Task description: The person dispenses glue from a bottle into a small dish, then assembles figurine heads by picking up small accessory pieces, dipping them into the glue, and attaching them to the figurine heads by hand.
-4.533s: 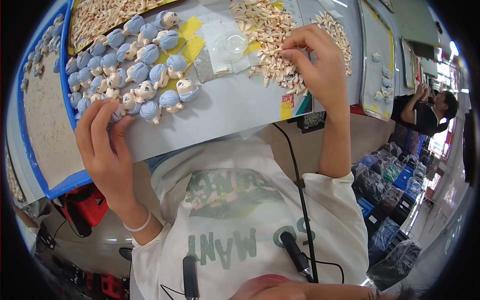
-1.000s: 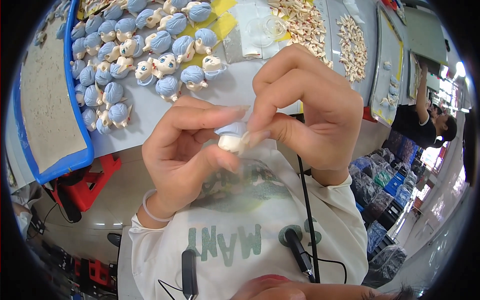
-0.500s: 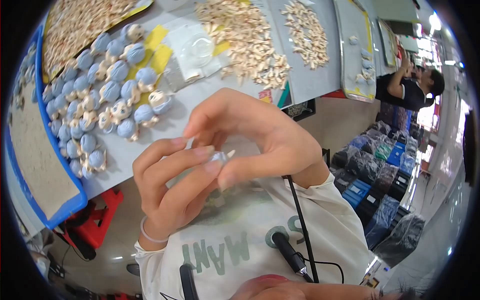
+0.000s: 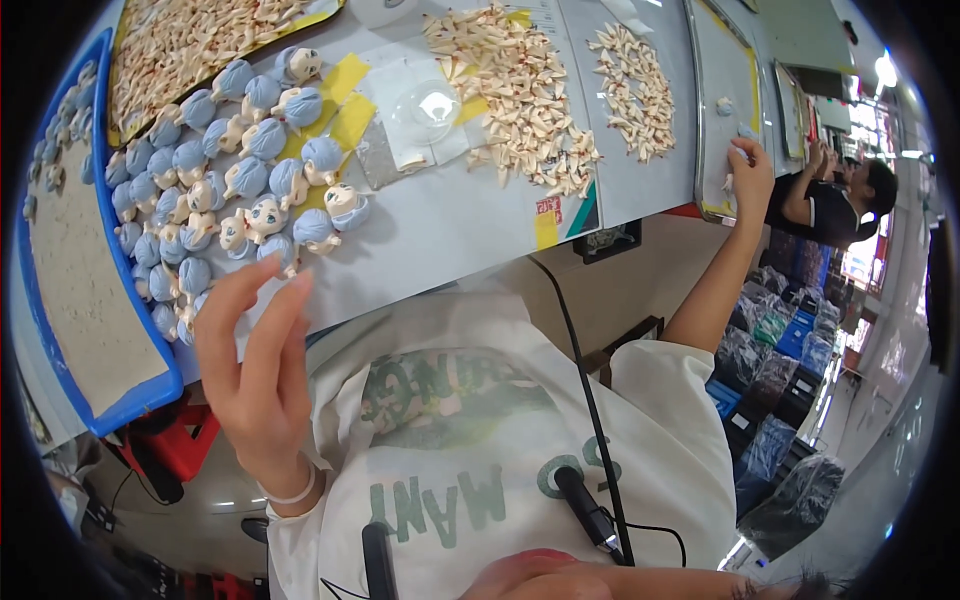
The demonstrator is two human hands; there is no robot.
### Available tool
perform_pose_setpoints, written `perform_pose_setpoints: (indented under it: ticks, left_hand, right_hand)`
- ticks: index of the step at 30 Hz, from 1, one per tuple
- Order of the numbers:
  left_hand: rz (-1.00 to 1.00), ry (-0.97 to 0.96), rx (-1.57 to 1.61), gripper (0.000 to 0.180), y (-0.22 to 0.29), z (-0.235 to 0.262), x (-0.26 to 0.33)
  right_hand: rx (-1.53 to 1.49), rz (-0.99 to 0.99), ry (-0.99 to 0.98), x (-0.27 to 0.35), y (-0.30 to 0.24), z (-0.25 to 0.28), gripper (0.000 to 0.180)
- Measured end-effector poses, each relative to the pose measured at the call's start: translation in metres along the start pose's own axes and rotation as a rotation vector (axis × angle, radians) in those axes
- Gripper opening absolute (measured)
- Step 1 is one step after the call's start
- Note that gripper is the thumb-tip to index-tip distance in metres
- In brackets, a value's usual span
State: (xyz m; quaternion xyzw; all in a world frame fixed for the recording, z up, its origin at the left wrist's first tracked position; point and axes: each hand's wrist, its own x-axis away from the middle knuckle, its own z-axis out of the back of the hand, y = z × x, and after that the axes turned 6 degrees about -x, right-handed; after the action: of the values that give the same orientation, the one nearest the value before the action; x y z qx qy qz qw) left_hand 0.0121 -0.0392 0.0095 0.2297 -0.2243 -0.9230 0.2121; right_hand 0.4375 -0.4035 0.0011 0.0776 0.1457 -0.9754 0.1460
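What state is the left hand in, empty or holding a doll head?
Empty: the left hand is raised with spread fingers, just short of the blue-haired doll heads on the table.

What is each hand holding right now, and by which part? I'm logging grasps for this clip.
The left hand is raised with open fingers beside the blue-haired doll heads; nothing shows in it. The right hand reaches onto the far tray; any hold there is too small to tell.

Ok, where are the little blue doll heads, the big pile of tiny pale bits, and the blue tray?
Blue doll heads point(image 4: 265, 140), head view, on one head's blue hair.
Pile of pale bits point(image 4: 515, 80), head view, on the heap's middle.
Blue tray point(image 4: 135, 385), head view, on its near rim.
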Motion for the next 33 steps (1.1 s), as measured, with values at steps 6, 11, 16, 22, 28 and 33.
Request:
perform_pose_setpoints:
  ticks: [6,11,16,22,28,33]
  left_hand:
    - [0.093,-0.027,-0.081,0.030,0.005,-0.013,-0.007]
    - [0.139,0.035,-0.101,0.026,-0.007,-0.018,-0.002]
    - [0.188,0.149,0.182,0.029,-0.005,-0.011,0.007]
    - [0.299,0.206,0.754,0.030,0.001,-0.011,0.010]
    - [0.266,0.210,0.859,0.030,0.001,-0.017,0.014]
    - [0.263,0.201,0.906,0.029,-0.001,-0.017,0.016]
  right_hand:
    - [-0.103,0.232,0.194,0.029,-0.106,0.007,0.026]
    - [-0.620,0.626,-0.357,0.090,-0.228,-0.009,0.019]
    - [-0.618,0.680,-0.389,0.118,-0.259,-0.028,0.012]
    - [-0.511,0.757,-0.286,0.126,-0.265,-0.040,0.009]
    - [-0.452,0.804,-0.279,0.127,-0.267,-0.041,0.009]
    - [-0.464,0.733,-0.232,0.127,-0.265,-0.039,0.009]
